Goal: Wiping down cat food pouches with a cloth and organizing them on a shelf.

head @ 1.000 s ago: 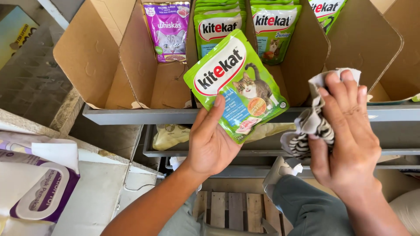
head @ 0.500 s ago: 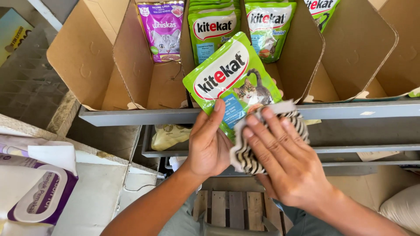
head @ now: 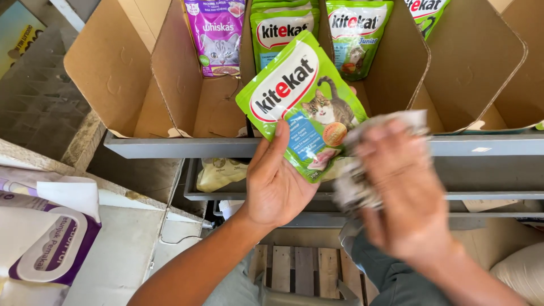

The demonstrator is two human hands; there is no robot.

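At far left a purple-and-white paper pack [head: 42, 249] lies on a pale surface. Above it an open cardboard box [head: 130, 73] sits on a grey metal shelf [head: 181, 146], with a purple pet food pouch [head: 218, 37] and more green pouches [head: 357, 31] standing inside. The left hand [head: 277, 181] holds a green cat food pouch [head: 303, 105] tilted in front of the box, its thumb pressed on the pouch's face and the other fingers wrapped behind. The right hand [head: 405, 192], blurred, has its fingers closed over a crumpled striped cloth [head: 360, 170] that touches the pouch's lower right edge. Below, wooden slats [head: 294, 266] show between the arms.
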